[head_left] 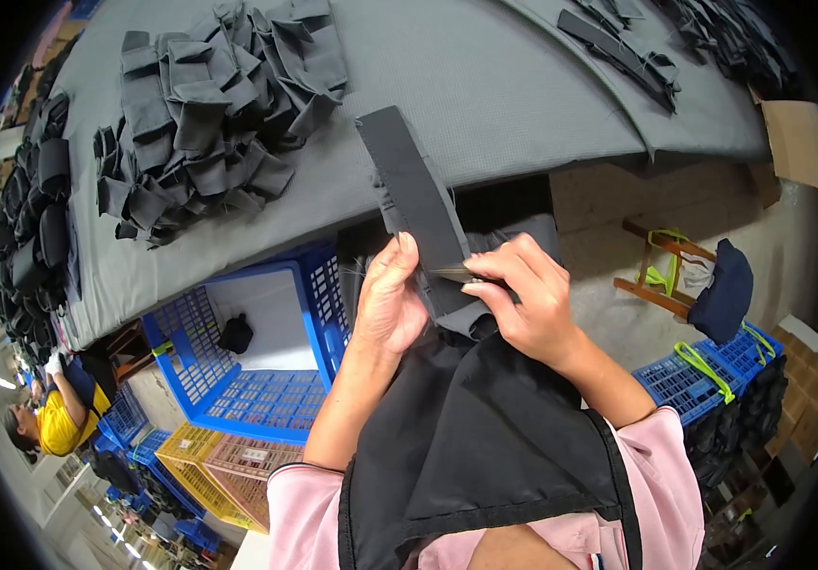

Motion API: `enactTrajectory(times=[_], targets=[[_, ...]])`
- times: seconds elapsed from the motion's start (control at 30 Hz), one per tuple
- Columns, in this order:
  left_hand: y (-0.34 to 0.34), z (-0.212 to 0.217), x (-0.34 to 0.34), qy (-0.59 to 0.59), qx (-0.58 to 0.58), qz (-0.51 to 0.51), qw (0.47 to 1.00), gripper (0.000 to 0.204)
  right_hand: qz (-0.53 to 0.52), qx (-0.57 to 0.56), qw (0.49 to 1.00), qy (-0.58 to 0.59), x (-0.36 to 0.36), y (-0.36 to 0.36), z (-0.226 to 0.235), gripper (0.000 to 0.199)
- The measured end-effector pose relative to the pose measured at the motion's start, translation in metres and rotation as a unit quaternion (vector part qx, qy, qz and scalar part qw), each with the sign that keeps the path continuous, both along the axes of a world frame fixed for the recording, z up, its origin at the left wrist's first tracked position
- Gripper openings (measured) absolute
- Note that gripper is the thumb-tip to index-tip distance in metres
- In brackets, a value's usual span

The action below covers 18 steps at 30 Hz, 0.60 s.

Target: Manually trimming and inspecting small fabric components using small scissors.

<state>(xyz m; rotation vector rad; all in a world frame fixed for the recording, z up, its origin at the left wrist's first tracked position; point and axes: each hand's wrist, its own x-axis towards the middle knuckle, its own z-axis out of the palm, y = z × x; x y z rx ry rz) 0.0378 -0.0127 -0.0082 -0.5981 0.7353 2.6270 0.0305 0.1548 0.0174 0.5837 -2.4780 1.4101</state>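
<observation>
My left hand (pixel 393 299) is closed on the edge of a long dark grey fabric strip (pixel 407 180), thumb on top. The strip's far end rests over the table's near edge, and its near end hangs toward my lap. Frayed threads show along its sides. In my right hand (pixel 523 285) is a slim pointed metal tool, which looks like thread snips (pixel 449 274). Its tip lies across the strip, close to my left thumb. My fingers hide most of the tool's body. A black apron (pixel 485 427) covers my front.
A padded grey table (pixel 447 57) bears a pile of folded grey strips (pixel 200 104) at left and more strips (pixel 618 57) at far right. Blue crate (pixel 257 404) stands below left; wooden stool (pixel 665 271) at right. A person in yellow (pixel 62 418) sits far left.
</observation>
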Motion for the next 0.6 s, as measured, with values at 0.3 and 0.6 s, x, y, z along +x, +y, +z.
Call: enactTrajectory(times=[0.3,0.6], targets=[[-0.011,-0.002,-0.009,0.040,0.022,0.023,0.999,0.035,0.024,0.039,0.998,-0.047,0.019,0.005,-0.003,0.025],[-0.005,0.002,-0.006,0.013,0.012,0.027,0.999,0.033,0.063,0.058,0.996,-0.030,0.019,0.000,0.001,0.027]])
